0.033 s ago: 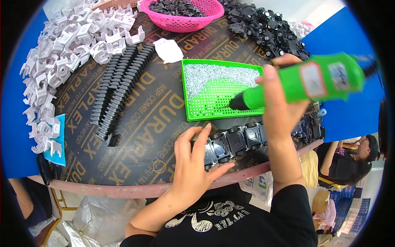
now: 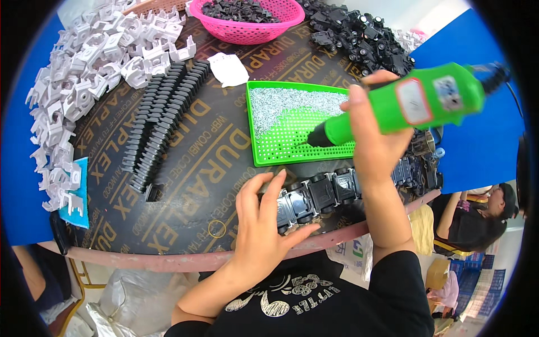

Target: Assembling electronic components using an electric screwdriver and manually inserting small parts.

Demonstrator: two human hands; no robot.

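Note:
My right hand [image 2: 377, 135] is wrapped round a green electric screwdriver [image 2: 404, 105], held nearly level. Its black nose and thin bit point left, over the perforated floor of a green tray [image 2: 269, 151]. Small silver screws [image 2: 297, 101] are heaped along the tray's far side. At the near table edge, my left hand [image 2: 261, 222] grips the left end of a row of small black toy vehicle bodies [image 2: 323, 194] between thumb and fingers. The row runs rightward under my right forearm, which hides part of it.
White plastic parts [image 2: 92, 78] are piled at the left. Black slotted parts [image 2: 157, 123] stand in two long rows beside a torn white paper [image 2: 228, 69]. Farther back are a pink basket [image 2: 247, 32] of black parts and a heap of black toy vehicle parts [image 2: 365, 39]. A yellow rubber band [image 2: 217, 228] lies near the edge.
My right hand and the screwdriver have shifted slightly left, the bit staying over the tray. My left hand keeps its grip on the vehicle row.

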